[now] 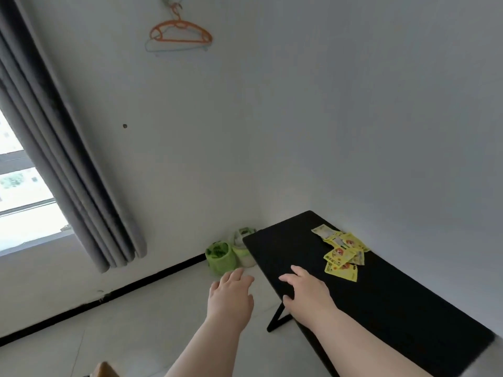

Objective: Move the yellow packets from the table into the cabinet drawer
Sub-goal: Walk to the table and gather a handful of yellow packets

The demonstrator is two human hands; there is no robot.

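A bare white room, with a grey curtain (68,159) by the window on the left, an orange hanger (179,34) high on the wall, and a low black table (394,295) running along the right wall. The yellow packets (341,251) lie in a loose, overlapping heap on the table's far half, close to the wall. Green bags (220,258) sit on the floor in the corner beyond the table's far end.

Both hands are stretched forward with fingers spread, holding nothing. The right hand (304,289) hovers over the table's left edge, near the heap but not touching it. The left hand (231,292) is out over the floor, left of the table.

The reach looks barely begun. I'd bring the right hand further in and to the right, then press the overlapping packets together, since thin flat sachets will likely slide on that smooth top. The left hand could come across as a backstop so they gather in one scoop. The cabinet drawer isn't in sight from here.
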